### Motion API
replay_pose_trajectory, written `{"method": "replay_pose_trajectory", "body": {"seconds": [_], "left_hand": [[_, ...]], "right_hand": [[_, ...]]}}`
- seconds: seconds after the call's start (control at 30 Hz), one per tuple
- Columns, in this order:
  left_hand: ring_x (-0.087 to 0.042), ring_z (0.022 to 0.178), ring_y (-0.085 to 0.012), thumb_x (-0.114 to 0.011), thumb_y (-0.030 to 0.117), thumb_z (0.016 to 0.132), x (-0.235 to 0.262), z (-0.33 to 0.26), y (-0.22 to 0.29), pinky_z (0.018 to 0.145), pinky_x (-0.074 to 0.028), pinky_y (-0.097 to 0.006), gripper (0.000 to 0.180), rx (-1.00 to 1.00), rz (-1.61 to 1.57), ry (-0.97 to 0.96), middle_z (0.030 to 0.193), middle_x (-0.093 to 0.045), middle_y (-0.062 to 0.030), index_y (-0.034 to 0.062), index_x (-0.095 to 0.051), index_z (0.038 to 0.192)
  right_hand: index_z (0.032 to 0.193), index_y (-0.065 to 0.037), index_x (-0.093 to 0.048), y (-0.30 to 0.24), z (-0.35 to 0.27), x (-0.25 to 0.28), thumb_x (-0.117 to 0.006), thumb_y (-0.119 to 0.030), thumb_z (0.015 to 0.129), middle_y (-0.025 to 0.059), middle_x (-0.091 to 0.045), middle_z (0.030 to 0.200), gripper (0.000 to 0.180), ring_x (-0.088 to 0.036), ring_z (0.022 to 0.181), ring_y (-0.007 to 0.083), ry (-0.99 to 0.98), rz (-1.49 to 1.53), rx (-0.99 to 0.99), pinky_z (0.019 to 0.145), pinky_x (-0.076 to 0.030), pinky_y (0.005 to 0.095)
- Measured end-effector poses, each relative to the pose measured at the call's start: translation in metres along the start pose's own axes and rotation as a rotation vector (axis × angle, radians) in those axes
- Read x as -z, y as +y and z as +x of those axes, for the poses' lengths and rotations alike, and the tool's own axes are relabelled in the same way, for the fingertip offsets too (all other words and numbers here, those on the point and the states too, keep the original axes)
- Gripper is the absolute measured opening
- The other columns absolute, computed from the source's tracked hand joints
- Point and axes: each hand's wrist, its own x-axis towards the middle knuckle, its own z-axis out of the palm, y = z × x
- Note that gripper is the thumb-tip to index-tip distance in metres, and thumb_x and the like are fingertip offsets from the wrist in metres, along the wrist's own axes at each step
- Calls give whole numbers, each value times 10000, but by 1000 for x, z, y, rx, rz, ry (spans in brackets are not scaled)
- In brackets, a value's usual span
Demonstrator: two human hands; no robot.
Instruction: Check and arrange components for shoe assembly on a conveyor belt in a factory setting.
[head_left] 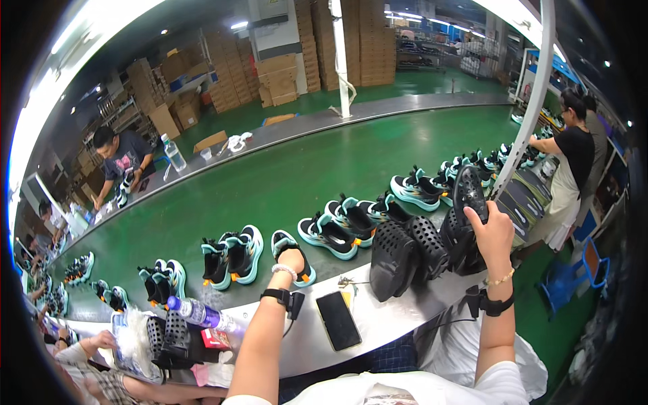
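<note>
My left hand (290, 259) reaches into the opening of a black sneaker (284, 239) with a pale turquoise sole, which sits on the green belt. The fingers are hidden inside the shoe. Raised at the right, my right hand (491, 229) grips a black perforated plastic shoe form (469, 190), thumb on its face. Several similar black perforated forms (393, 260) stand together on the metal ledge below it. A pair of matching sneakers (233, 256) lies just left of my left hand, and more sneakers (327, 236) line the belt to its right.
A phone (338, 320) lies on the metal ledge (297, 351) before me. At left are a purple-labelled bottle (202, 314), a red box (215, 339) and more black forms (177, 337). A white post (533, 88) rises at right, near a standing co-worker (574, 148). Another person (125, 158) works across the belt (290, 179).
</note>
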Motion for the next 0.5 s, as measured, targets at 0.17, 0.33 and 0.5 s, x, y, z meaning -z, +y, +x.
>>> {"method": "replay_pose_trajectory", "body": {"seconds": [0.17, 0.33, 0.5], "left_hand": [[-678, 794, -359, -563, 114, 754, 8, -32, -47, 696, -512, -437, 217, -569, 90, -139, 860, -695, -223, -26, -715, 823], [-687, 801, -344, -550, 147, 754, 12, -44, -43, 706, -523, -412, 268, -291, -101, -200, 880, -692, -241, -47, -713, 844], [-652, 882, -300, -614, 171, 785, 25, -100, 14, 812, -498, -409, 164, 20, -158, 582, 851, -681, -151, 46, -717, 763]], "right_hand": [[960, 28, -663, -77, -40, 33, -790, -384, 758, 151, -639, 639, 475, -652, 564, 227, -76, 587, 213, 547, -491, 330], [829, 9, -689, -153, -75, 24, -827, -406, 703, 128, -640, 622, 455, -615, 504, 206, -207, 749, 362, 508, -468, 311], [727, 15, -681, -195, -95, -61, -747, -550, 726, 186, -619, 617, 569, -650, 628, 351, -369, 399, 596, 604, -517, 410]]}}
